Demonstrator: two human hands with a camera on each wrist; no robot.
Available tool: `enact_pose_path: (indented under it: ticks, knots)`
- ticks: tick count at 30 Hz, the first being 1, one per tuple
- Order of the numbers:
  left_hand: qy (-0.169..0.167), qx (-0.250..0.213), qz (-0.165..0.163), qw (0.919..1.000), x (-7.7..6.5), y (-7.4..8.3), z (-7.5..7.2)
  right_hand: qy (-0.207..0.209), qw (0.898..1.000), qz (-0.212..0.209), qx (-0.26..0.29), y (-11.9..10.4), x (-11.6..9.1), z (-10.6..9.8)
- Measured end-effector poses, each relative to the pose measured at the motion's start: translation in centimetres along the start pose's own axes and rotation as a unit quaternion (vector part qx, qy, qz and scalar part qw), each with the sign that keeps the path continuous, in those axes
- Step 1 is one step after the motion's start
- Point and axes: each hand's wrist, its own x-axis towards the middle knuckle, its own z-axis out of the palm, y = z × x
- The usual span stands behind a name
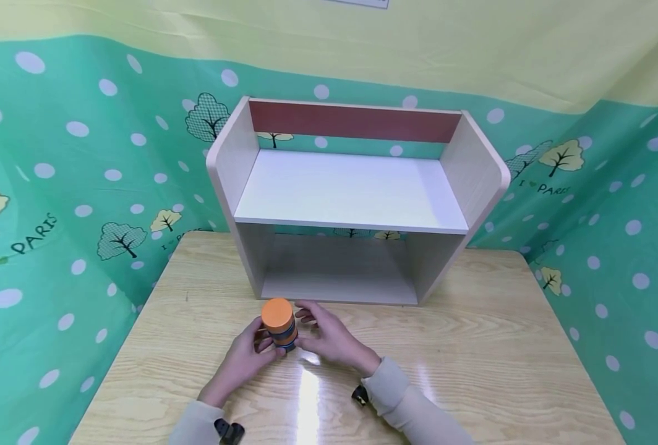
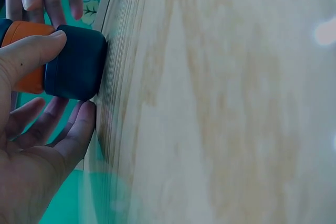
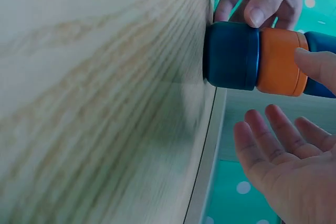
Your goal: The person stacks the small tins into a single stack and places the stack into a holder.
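Note:
A stack of small round lidded jars, orange and dark blue by turns, stands upright on the table. An orange jar (image 1: 277, 314) tops it, and a dark blue jar (image 2: 79, 62) forms its base. My left hand (image 1: 245, 358) grips the stack low down, thumb on the near side of the blue jar and fingers around its left side. On the right, my right hand (image 1: 331, 337) is spread beside the stack. In the right wrist view, its thumb lies at the edge of the lower orange jar (image 3: 281, 61), its other fingers extended apart from the stack.
Right behind the stack stands a white two-tier shelf (image 1: 351, 191) with high side panels and a reddish back rail. The wooden table (image 1: 474, 346) spreads to both sides. A green dotted curtain (image 1: 84, 185) surrounds the table at the back and sides.

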Motion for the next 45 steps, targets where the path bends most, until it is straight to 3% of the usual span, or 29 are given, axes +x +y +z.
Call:
enact_pose_path:
  ticks: [11,24,45]
  knots:
    - [-0.006,-0.002,-0.007,1.0,-0.1,0.2,-0.1,-0.015,0.999,0.023,0.016,-0.2,0.6,1.0]
    - [-0.006,-0.003,-0.01,0.9999,-0.1,0.2,-0.1,-0.014,1.0,0.018,0.01,0.0,0.8,1.3]
    - [0.002,0.003,0.002,1.0,-0.1,0.3,0.0,-0.016,0.999,0.008,-0.033,0.4,1.3,1.7]
